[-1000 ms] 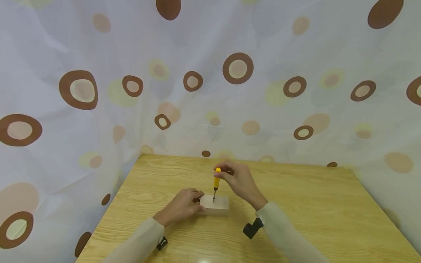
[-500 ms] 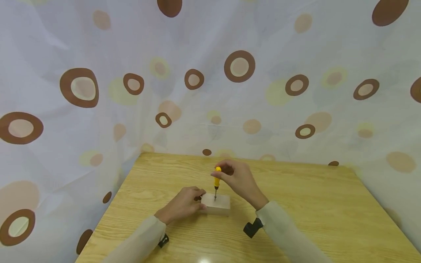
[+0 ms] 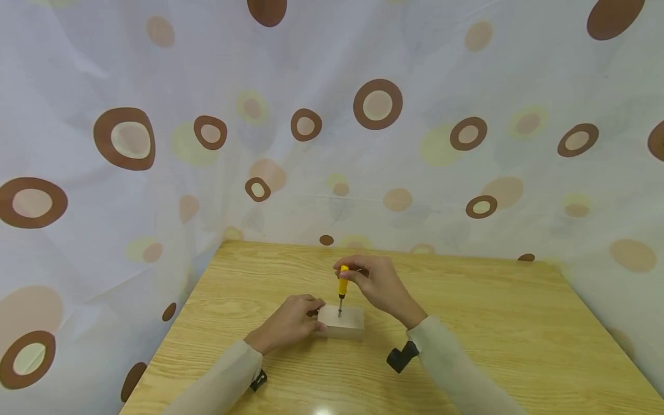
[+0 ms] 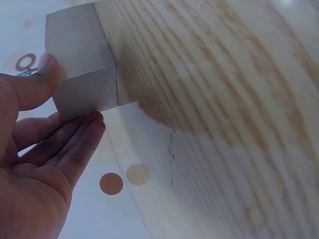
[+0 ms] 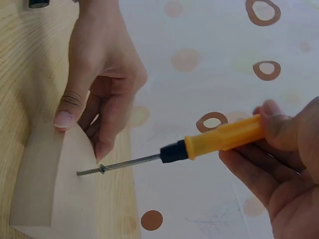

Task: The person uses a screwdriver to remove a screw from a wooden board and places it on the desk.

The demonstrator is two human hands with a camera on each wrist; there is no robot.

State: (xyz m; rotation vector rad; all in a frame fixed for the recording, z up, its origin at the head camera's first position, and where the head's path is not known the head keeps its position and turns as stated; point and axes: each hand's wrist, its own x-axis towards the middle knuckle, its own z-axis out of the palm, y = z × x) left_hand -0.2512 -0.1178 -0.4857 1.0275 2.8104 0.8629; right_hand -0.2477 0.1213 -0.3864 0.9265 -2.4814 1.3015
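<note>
Nearest to me, at the lower edge of the head view, lie my left sleeve (image 3: 218, 380) and right sleeve (image 3: 459, 372), both pale. A black fitting (image 3: 258, 380) projects below the left wrist; a black bracket (image 3: 403, 356) projects from the right.

My left hand (image 3: 285, 325) is clamped on the left end of a pale rectangular wooden block (image 3: 344, 332): thumb at the near edge, fingers at the far side. The block lies flat on the table (image 3: 493, 328), in front of me, its long side running left to right.

A screw (image 5: 89, 172) stands in the top face of the block, near the middle. A length of its thread is exposed between the face and the head. The tip of the screwdriver (image 5: 214, 143) meets the head, shaft and screw nearly in line. The tool consists of a metal shaft, a black collar and a yellow handle, and stands almost upright above the block.

My right hand (image 3: 384, 291) pinches the upper part of the handle between thumb and fingers.

Beyond the block, the light wood-grain tabletop extends to a straight rear edge. Behind it hangs a whitish sheet (image 3: 332, 63), printed with brown rings and pale yellow and peach spots.
</note>
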